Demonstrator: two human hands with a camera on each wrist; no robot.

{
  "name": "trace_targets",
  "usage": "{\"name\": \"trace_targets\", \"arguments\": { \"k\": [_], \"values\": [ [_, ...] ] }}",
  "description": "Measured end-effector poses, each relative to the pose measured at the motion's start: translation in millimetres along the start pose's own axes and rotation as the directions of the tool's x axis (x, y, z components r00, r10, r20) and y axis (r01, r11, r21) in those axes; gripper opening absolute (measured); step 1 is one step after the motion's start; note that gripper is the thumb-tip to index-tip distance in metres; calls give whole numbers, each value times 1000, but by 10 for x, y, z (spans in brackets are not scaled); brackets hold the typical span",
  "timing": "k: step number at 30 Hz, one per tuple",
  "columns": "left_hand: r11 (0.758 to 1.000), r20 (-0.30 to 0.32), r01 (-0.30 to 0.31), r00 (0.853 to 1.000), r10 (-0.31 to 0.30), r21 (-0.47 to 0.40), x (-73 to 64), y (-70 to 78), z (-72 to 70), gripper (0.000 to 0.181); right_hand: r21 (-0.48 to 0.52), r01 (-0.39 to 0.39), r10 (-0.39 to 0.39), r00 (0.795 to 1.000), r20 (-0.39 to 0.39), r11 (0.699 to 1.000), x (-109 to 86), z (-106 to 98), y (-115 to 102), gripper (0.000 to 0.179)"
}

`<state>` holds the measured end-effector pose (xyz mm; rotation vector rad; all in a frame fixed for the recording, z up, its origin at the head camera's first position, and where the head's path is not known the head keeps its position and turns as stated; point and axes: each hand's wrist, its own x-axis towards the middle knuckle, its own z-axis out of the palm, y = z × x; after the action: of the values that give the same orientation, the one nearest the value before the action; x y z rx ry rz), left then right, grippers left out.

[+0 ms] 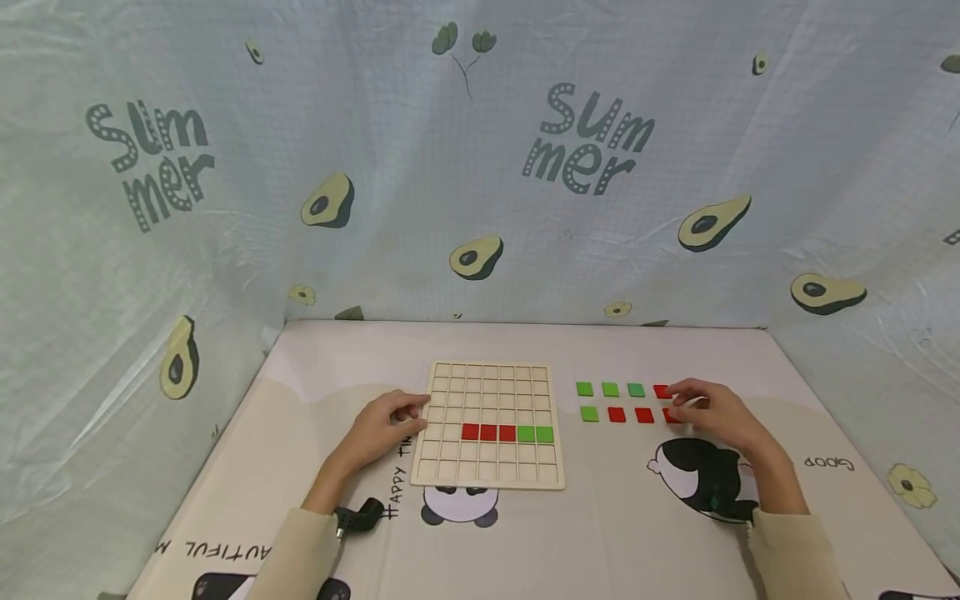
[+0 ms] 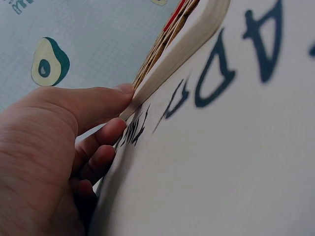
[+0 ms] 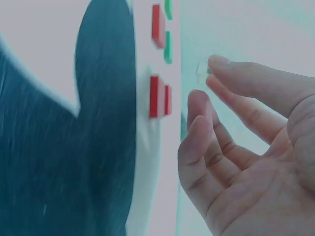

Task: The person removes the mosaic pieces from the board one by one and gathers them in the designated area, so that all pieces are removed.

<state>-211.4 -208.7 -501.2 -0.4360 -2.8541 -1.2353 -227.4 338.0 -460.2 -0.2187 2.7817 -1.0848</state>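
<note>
"What does the room look like?"

"A pale blue-green, creased sheet (image 1: 397, 108), printed with green avocados (image 1: 327, 201), fills the top and both sides of the frame."

"And the surface?"

"A cream-and-pink counter (image 1: 585, 533) across the lower frame, patterned with cartoon animals (image 1: 459, 504)."

"On it?"

"A flat, pale wooden grid board (image 1: 487, 477) at lower centre, thin ridges bounding its square cells."

"The hands?"

"The left hand (image 1: 378, 429) rests thumb and fingertip against the board's left edge. The right hand (image 1: 712, 412), lower right, curves its parted fingers over the row ends; I can't tell whether they touch."

"Rows of what?"

"Thin, square red tiles (image 1: 617, 415) and green tiles (image 1: 611, 389), two rows of four; three red and two green line the board."
</note>
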Motion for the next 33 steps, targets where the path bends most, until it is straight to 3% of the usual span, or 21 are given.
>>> {"name": "trace_targets", "arguments": {
  "k": [16, 25, 33],
  "values": [
    [1000, 13, 2, 1000, -2, 1, 18, -4, 8, 43, 26, 141, -141, 990, 14, 990, -22, 159, -513, 34],
    [1000, 11, 9, 1000, -9, 10, 12, -30, 11, 44, 74, 203, -209, 974, 91, 976, 154, 449, -874, 33],
    [1000, 13, 15, 1000, -15, 14, 2, -21, -3, 44, 18, 264, -264, 957, 117, 964, 299, 744, -1219, 31]
  ]
}}
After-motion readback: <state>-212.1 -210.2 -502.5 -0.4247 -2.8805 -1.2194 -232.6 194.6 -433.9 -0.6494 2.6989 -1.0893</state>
